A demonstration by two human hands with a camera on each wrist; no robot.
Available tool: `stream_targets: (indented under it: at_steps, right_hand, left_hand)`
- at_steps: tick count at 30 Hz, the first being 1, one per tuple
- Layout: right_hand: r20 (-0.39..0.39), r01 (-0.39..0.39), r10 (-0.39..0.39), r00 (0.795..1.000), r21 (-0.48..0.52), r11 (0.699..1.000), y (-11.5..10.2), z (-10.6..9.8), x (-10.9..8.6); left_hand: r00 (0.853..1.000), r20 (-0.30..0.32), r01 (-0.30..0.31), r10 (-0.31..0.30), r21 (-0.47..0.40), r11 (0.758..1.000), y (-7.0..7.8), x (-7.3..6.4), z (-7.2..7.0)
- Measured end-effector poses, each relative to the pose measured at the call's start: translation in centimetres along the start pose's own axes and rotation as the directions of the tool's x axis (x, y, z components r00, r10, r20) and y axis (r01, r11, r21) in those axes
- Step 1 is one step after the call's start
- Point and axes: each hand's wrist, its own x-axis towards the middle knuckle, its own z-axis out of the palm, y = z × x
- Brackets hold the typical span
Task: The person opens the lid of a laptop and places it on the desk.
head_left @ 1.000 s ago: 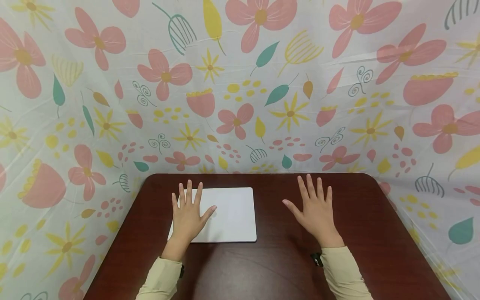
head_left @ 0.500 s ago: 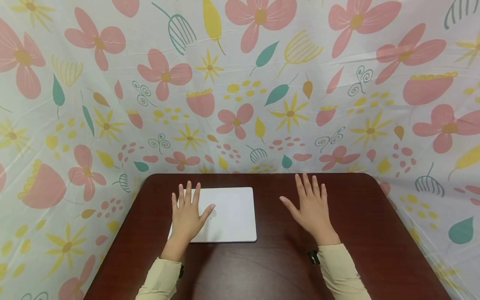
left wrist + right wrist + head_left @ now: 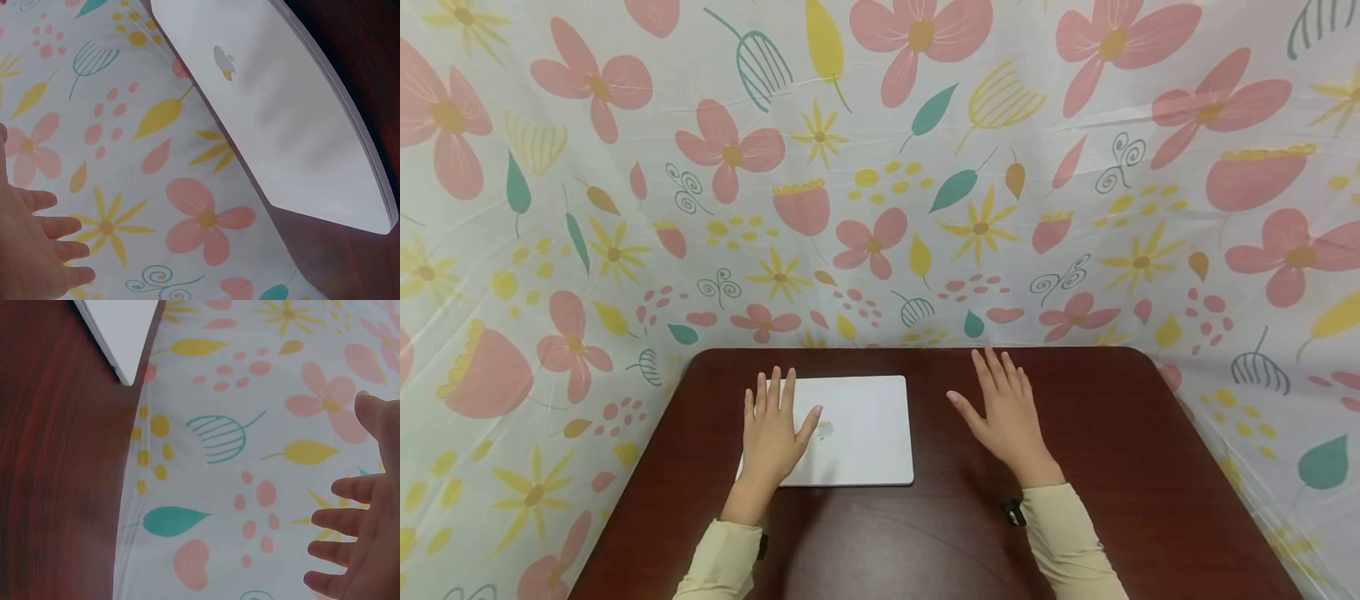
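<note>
A laptop [image 3: 868, 433] lies, long side crosswise, beneath the nearer left hand [image 3: 771, 442], leftward of the right hand [image 3: 1011, 425]; all fingers outstretched, empty.

Laptop [image 3: 123, 331] mostly outside the right wrist view

floral fabric backdrop [image 3: 880, 187], dark reddish-brown table [image 3: 1150, 467], pale glare [image 3: 887, 546]

Curtained-off tabletop workspace, room type unclear, floral cloth [image 3: 874, 171] behind and beside a dark table [image 3: 917, 533], closed laptop [image 3: 868, 433] on top
</note>
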Motion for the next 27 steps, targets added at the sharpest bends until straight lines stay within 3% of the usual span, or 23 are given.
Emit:
stream_targets:
  at_steps: [14,27]
  right_hand:
    - [-0.063,0.034,-0.031,0.998,0.048,0.998,-0.7,1.9,0.3]
    - [-0.009,-0.015,0.016,1.000,0.118,0.993,-0.8,3.8,0.3]
  left_hand:
    - [0.997,-0.079,0.012,-0.020,-0.095,0.995,-0.6,0.0,0.7]
    - [0.995,-0.069,0.061,-0.071,-0.146,0.987,-1.1,-0.1,0.7]
